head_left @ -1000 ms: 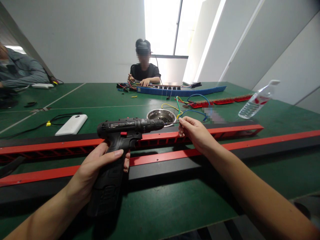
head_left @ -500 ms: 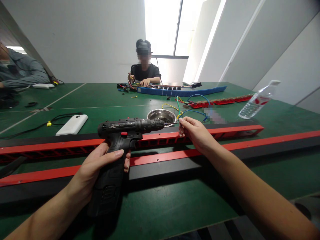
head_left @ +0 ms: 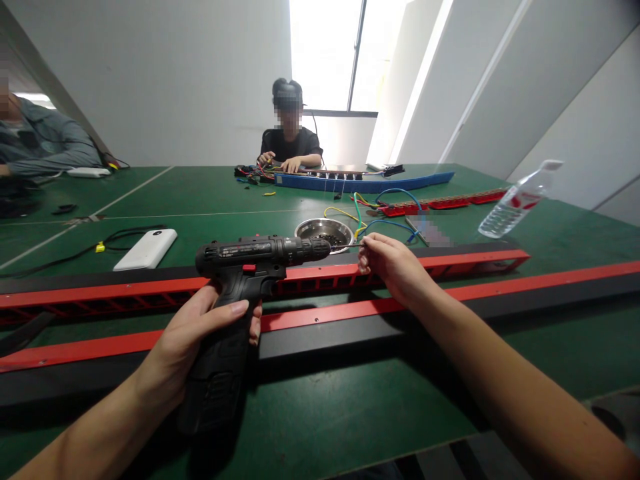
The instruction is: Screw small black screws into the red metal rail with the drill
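My left hand (head_left: 200, 327) is wrapped round the grip of a black cordless drill (head_left: 240, 257), its thumb lying across the handle below the red switch. The drill lies level and points right. A long thin bit (head_left: 345, 247) sticks out of its chuck. My right hand (head_left: 387, 263) pinches the far end of this bit between thumb and fingers; whether a small screw is in there too is hidden. Just behind the bit stands a steel bowl (head_left: 324, 229) with small dark screws. Two long red and black rails (head_left: 350, 308) (head_left: 480, 260) lie under my hands.
A white power bank (head_left: 146, 249) with a black cable is at the left. Coloured wires (head_left: 357, 210) and a red strip (head_left: 440, 201) lie beyond the bowl. A water bottle (head_left: 520, 200) is at the right. Across the table, a person (head_left: 290, 143) works by a blue strip (head_left: 360, 182).
My hands and the drill have hardly moved; the right fingers sit very slightly further right at the bit's end. The person opposite has lowered one hand.
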The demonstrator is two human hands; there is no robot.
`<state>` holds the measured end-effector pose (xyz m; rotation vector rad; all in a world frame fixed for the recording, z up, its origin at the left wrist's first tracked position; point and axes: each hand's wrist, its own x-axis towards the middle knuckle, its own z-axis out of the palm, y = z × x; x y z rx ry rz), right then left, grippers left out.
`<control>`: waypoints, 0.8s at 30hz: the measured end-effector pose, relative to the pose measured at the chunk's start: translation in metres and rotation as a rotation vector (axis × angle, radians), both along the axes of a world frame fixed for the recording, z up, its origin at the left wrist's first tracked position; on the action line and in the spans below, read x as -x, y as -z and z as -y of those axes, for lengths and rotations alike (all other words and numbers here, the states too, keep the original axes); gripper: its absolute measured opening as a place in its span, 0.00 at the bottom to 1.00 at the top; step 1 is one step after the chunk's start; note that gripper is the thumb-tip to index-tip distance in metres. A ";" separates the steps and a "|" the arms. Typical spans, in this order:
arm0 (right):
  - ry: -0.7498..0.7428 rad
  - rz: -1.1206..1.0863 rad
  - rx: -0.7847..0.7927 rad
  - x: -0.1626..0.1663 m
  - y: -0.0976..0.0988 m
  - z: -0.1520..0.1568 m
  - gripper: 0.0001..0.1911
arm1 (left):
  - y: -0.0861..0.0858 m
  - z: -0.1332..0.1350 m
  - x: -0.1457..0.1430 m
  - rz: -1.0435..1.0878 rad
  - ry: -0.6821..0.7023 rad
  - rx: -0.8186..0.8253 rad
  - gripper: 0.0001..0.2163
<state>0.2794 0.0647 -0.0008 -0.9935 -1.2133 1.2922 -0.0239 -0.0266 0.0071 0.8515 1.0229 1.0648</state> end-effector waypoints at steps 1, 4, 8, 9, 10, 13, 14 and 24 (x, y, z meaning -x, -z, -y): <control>-0.007 -0.013 0.004 0.000 0.000 0.000 0.15 | 0.000 0.000 0.000 -0.007 0.002 0.000 0.11; -0.010 -0.026 0.006 0.000 -0.001 0.001 0.15 | -0.003 0.002 -0.001 -0.028 -0.010 -0.010 0.11; 0.029 0.004 0.002 0.000 0.000 0.000 0.17 | -0.005 0.003 -0.002 -0.038 0.004 -0.025 0.11; 0.043 0.012 0.000 0.000 0.000 -0.001 0.18 | -0.005 0.003 -0.002 -0.042 0.011 -0.032 0.11; 0.057 0.020 -0.003 0.000 0.001 -0.001 0.18 | -0.005 0.003 -0.002 -0.049 0.016 -0.041 0.11; 0.097 0.067 -0.051 -0.002 0.004 -0.004 0.20 | -0.003 0.004 -0.004 -0.087 0.014 -0.083 0.13; 0.113 0.099 -0.079 -0.003 0.005 -0.005 0.20 | -0.004 0.004 -0.004 -0.117 0.018 -0.095 0.13; 0.005 0.591 -0.231 0.000 -0.004 0.013 0.21 | -0.061 -0.016 0.035 -0.747 0.028 -0.581 0.25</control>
